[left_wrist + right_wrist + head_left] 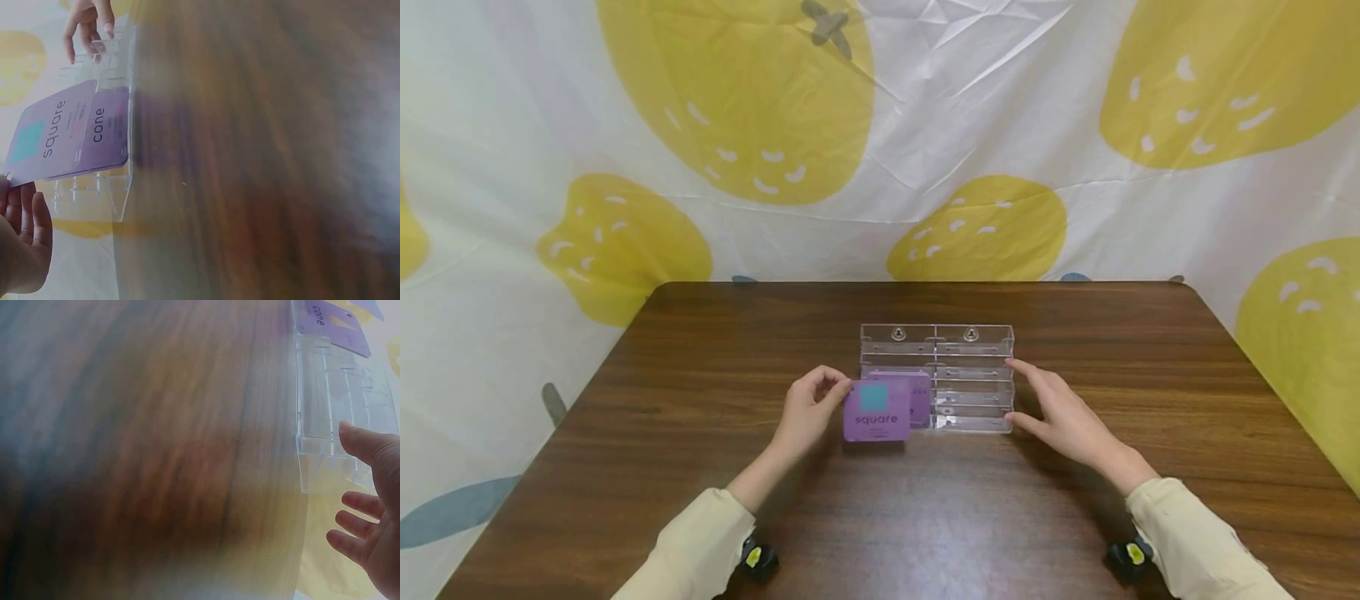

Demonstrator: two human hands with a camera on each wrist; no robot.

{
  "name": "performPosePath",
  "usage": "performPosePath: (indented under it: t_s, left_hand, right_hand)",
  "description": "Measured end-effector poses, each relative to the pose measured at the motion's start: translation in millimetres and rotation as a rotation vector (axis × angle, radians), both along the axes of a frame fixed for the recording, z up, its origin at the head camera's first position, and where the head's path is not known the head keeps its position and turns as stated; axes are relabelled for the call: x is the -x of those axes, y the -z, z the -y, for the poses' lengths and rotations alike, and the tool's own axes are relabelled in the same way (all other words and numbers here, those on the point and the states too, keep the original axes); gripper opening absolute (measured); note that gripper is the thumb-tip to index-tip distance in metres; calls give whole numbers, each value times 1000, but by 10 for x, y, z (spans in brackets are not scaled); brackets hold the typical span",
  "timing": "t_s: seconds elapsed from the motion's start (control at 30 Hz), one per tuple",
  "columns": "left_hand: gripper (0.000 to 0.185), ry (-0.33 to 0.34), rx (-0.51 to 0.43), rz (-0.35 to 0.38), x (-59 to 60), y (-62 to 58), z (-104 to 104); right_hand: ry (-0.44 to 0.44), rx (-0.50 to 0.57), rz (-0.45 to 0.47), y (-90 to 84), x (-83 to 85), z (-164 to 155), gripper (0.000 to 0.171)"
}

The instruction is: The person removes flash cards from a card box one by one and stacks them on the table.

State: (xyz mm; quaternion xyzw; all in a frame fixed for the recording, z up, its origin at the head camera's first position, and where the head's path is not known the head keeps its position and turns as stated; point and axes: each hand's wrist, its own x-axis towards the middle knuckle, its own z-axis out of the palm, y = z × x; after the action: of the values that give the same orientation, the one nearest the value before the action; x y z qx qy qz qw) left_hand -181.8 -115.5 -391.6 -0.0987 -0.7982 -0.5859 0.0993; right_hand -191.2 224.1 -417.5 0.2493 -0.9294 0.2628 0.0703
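Observation:
A purple card printed "square" (877,423), with a teal square, is pinched at its upper left corner by my left hand (805,412). It overlaps a second purple card reading "cone" (109,128), which stands in the left column of a clear plastic tiered holder (973,398). In the head view the square card hides part of the cone card and the holder's lower left. My right hand (1063,417) is at the holder's right side, thumb and index finger spread against its edge; the other fingers (356,525) extend away from it.
The holder stands on a dark brown wooden table (925,517). Behind it hangs a white cloth with yellow fruit prints (977,229). A small black device (760,560) is under the left sleeve, and another black device (1129,558) is by the right sleeve.

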Motion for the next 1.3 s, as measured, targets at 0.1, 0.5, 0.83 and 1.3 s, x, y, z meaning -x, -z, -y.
performPosePath:
  t_s: [0.1,0.5,0.83,1.3]
  left_hand:
    - [9,-4,8,5,-97,-75,26]
    - [11,-18,17,80,-106,209,292]
    - [12,0,4,211,-298,264,417]
    - [12,-12,18,310,-445,316,512]
  right_hand:
    - [1,0,-3,-7,1,1,74]
    - [5,-6,-2,-27,-1,5,74]
    - [3,-13,-1,-4,4,-2,74]
    - [-1,-14,-16,9,6,-1,75]
